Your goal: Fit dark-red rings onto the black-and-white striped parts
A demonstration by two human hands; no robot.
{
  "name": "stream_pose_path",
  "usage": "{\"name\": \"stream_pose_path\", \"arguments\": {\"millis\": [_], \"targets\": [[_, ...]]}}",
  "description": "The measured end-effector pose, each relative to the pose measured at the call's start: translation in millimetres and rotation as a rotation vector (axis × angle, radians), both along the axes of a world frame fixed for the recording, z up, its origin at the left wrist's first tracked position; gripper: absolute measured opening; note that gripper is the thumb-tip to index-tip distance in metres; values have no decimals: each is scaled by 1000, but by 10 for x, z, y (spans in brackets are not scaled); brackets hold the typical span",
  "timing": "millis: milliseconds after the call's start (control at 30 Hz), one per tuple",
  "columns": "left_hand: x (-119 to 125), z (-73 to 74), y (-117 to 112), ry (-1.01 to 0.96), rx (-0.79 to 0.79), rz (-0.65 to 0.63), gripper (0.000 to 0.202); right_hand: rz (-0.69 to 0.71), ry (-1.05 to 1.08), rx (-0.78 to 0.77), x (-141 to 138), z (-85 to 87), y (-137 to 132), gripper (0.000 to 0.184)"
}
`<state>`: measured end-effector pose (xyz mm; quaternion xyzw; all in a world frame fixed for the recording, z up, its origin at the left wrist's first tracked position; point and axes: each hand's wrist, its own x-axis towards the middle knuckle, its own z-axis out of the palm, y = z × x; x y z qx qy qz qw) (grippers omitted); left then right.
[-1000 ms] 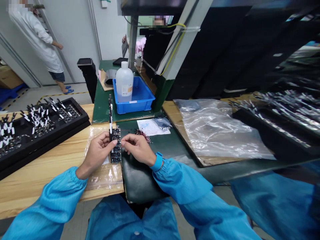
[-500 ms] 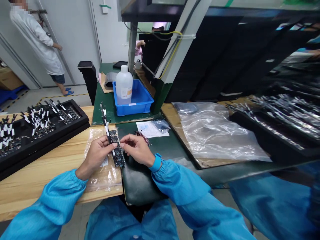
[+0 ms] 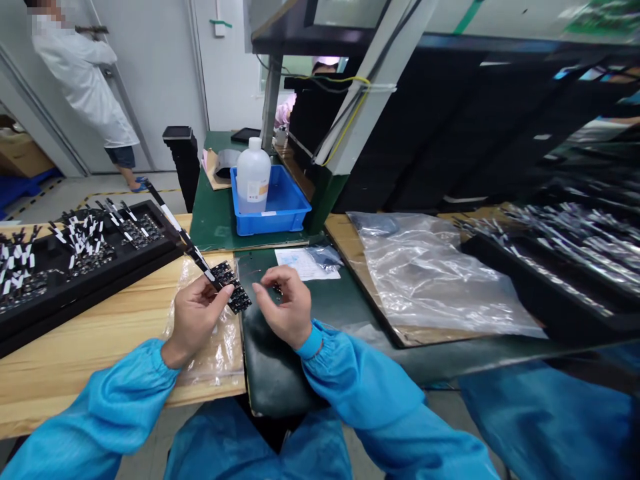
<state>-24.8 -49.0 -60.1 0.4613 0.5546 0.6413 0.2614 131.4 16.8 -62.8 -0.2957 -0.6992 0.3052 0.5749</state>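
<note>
My left hand [image 3: 197, 317] grips a dark circuit board [image 3: 231, 285] between thumb and fingers. Long black-and-white strips [image 3: 175, 223] extend from the board toward the upper left. The board is tilted above the edge where the wooden table meets the green mat. Just right of it, apart from the board, is my right hand [image 3: 287, 307], its thumb and fingers curled together. Whatever those fingertips may hold is too small to make out. Small dark parts [image 3: 277, 289] show partly through the bend of the right hand. A clear plastic bag [image 3: 220, 363] lies below my left hand.
Black trays [image 3: 107, 277] of similar boards stand at left. A blue bin [image 3: 273, 223] with a white bottle [image 3: 253, 177] sits ahead, near a slanted post [image 3: 345, 147]. A paper label [image 3: 300, 263], plastic sheet [image 3: 430, 273] and loaded tray lie rightward. A person in white stands far left.
The board has swung from nearly upright to a leftward tilt, its strips now farther left. My right hand has drawn away from the board. The standing person's arm has risen.
</note>
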Motion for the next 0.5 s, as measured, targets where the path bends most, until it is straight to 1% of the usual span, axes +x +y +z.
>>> {"name": "stream_pose_path", "arguments": {"millis": [67, 133, 233, 333, 400, 500], "targets": [[10, -30, -17, 63, 5, 3, 18, 56, -62, 65, -9, 16, -38, 8], [5, -70, -29, 128, 9, 24, 14, 81, -94, 91, -28, 28, -64, 5], [-15, -141, -42, 197, 13, 73, 13, 60, -102, 87, -55, 32, -76, 3], [-28, -195, -49, 218, 5, 99, 16, 40, -101, 50, -61, 27, -72, 2], [-22, -193, -54, 221, 8, 109, 17, 34, -98, 34, -57, 23, -69, 3], [5, -128, -68, 244, 22, 95, 16, 21, -93, 35, -54, 16, -64, 5]]}}
